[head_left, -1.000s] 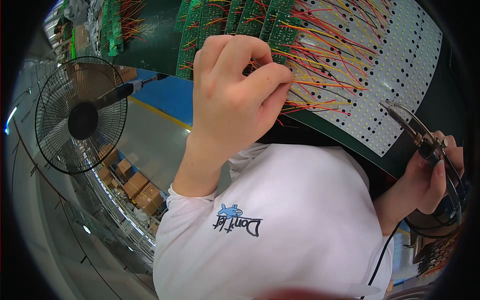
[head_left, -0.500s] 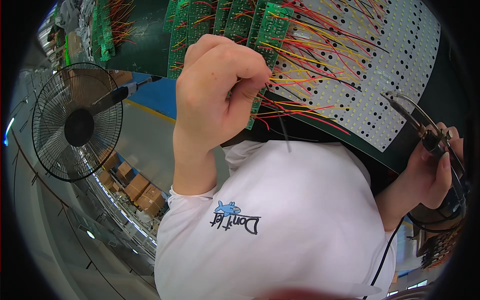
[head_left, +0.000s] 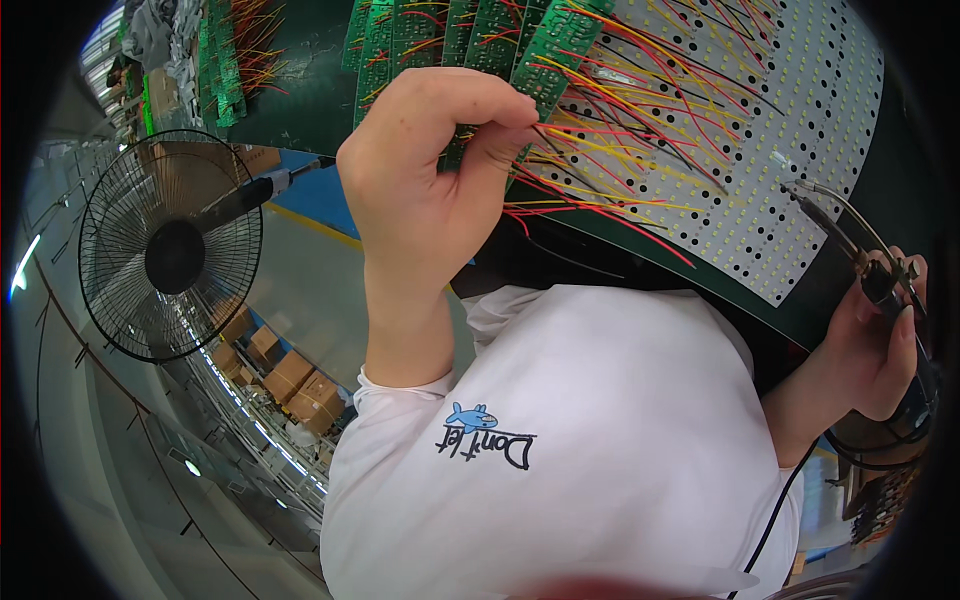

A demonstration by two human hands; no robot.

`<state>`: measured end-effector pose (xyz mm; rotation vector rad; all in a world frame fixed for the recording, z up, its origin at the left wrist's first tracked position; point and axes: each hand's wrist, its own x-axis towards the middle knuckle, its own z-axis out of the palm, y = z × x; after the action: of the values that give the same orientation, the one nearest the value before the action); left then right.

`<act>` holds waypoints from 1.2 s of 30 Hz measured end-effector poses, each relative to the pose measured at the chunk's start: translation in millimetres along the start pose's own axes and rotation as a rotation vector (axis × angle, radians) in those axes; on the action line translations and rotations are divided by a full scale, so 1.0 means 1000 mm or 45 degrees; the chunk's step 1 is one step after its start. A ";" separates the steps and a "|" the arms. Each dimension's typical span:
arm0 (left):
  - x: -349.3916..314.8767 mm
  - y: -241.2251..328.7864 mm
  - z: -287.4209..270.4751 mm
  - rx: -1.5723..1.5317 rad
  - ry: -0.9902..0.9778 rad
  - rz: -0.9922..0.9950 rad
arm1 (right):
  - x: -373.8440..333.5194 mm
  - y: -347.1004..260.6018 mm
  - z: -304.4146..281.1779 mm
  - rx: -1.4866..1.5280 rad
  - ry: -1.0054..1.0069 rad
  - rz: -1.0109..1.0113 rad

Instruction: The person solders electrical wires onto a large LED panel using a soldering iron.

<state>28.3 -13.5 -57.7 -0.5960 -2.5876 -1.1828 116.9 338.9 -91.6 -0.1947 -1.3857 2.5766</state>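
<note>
head | left hand (head_left: 430, 170) pinches green circuit board (head_left: 545, 60) | right hand (head_left: 880, 340) grips soldering iron (head_left: 850, 240)

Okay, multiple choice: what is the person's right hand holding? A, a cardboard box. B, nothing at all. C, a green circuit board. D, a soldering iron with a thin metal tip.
D: the right hand wraps around a dark-handled soldering iron whose thin tip points at the white LED panel, while the left hand pinches the green board with its red and yellow wires.
</note>
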 end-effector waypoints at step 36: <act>0.028 0.017 0.017 0.501 -0.352 0.660 | 0.002 0.000 0.031 -0.120 0.041 -0.049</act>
<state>9.9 16.8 -46.9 -1.2993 -2.5292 -0.4397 107.9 313.8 -74.7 -0.2209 -1.4854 2.4685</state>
